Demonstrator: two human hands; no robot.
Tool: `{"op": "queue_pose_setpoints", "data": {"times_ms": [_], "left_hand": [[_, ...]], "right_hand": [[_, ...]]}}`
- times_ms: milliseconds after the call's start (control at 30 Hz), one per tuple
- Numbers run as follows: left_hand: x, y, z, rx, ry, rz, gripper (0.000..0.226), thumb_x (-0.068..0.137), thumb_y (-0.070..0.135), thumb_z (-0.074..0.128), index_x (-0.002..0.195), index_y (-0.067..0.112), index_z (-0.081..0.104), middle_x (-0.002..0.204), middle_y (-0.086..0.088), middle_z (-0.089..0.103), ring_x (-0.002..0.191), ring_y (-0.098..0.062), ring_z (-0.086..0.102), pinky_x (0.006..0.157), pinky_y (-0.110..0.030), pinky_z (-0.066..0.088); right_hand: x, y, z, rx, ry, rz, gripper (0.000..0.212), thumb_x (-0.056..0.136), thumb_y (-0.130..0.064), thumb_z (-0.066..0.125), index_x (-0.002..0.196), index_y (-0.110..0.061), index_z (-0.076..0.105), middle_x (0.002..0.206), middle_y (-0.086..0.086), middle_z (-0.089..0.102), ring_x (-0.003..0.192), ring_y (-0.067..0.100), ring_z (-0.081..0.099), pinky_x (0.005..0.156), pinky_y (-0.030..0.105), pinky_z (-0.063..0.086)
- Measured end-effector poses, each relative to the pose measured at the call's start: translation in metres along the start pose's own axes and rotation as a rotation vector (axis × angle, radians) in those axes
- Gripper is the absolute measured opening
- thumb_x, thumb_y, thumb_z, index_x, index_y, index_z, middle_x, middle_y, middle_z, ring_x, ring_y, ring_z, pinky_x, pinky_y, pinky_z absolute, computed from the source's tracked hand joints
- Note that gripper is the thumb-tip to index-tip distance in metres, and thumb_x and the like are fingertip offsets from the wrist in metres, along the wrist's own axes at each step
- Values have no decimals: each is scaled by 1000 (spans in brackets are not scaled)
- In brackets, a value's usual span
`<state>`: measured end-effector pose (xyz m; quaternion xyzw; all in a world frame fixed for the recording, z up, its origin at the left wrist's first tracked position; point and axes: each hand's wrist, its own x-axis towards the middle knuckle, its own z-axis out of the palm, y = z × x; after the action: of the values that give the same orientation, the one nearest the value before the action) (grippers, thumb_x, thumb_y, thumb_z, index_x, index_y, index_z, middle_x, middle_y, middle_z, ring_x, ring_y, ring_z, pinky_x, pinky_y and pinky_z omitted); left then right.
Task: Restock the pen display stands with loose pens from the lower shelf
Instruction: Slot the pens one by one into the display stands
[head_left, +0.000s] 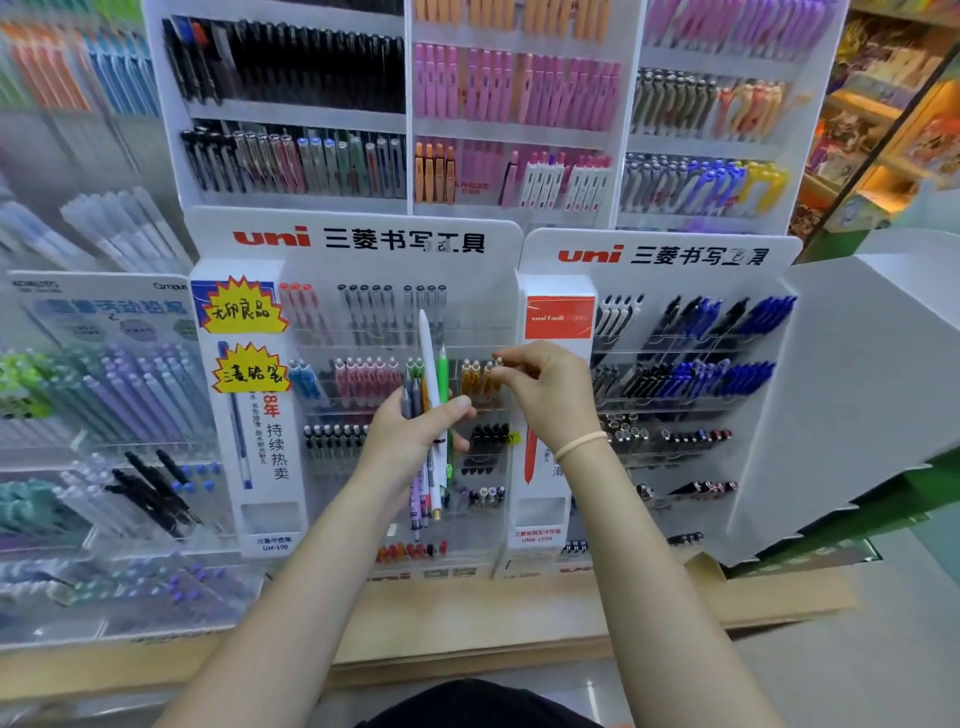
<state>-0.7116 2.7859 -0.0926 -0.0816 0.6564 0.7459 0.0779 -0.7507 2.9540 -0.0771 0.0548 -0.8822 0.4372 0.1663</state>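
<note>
A: Largest first. White acrylic pen display stand with the red "uni" header (353, 332), dead centre; its tiers hold rows of pens in clear slots.

B: At 3 o'clock of it?

A: A second white "uni" display stand (660, 364), touching it edge to edge, stocked mostly with blue and black pens. At 12 o'clock, behind both, a tall white rack of pink, orange and black pens (514, 104). Light wooden shelf ledge (467, 618) under the stands at 6 o'clock.

B: Hands?

A: Left hand (415, 436) raised before the centre stand, fingers curled round a mixed bundle of loose pens (434, 415): one long white pen, one bright green, several grey and patterned, held upright, tips pointing to 6 o'clock.

B: Right hand?

A: Right hand (545, 389) at 3 o'clock of the bundle, a pale elastic wristband (582, 444) on the wrist. Thumb and forefinger pinch narrowly at the top of a row of amber-orange pens (478, 382) in the second tier. Whether the pinch has one pen cannot be told.
</note>
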Motion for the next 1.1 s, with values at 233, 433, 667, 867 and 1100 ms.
{"op": "queue_pose_setpoints", "data": {"times_ms": [233, 433, 667, 867, 1100], "left_hand": [[-3, -4, -5, -30, -55, -52, 35, 88, 24, 77, 116, 11, 61, 95, -5, 78, 69, -21, 69, 65, -38, 57], [-9, -8, -7, -36, -105, -59, 36, 88, 24, 76, 117, 9, 61, 96, -6, 78, 69, -22, 68, 67, -37, 55], [-11, -7, -18, -52, -150, -65, 35, 88, 23, 76, 117, 8, 62, 95, -7, 77, 65, -20, 69, 63, -34, 57], [-12, -11, -24, -25, -218, -62, 31, 88, 23, 76, 112, 8, 64, 94, -10, 77, 69, -23, 68, 65, -34, 55], [-13, -12, -29, -33, -312, -118, 34, 85, 15, 79, 114, 5, 63, 88, -12, 74, 67, -25, 68, 67, -39, 57]], "right_hand": [[-13, 3, 10, -183, 52, 27, 22, 92, -20, 69, 112, -11, 75, 84, -2, 49, 76, 15, 52, 72, 29, 47], [-17, 0, 11, -271, 57, 61, 24, 98, -27, 60, 111, -12, 74, 104, 11, 71, 96, 26, 63, 77, 36, 52], [-15, -4, 15, -246, 105, 51, 20, 98, -21, 59, 103, -8, 74, 96, 12, 73, 89, 28, 64, 77, 38, 52], [-22, -16, 10, -172, 97, 104, 29, 97, -35, 61, 113, -14, 73, 94, 1, 70, 84, 14, 60, 75, 29, 49], [-47, -44, 20, 413, -159, 321, 11, 88, -21, 74, 83, -12, 71, 61, -6, 61, 50, 6, 51, 49, 18, 41]]}}
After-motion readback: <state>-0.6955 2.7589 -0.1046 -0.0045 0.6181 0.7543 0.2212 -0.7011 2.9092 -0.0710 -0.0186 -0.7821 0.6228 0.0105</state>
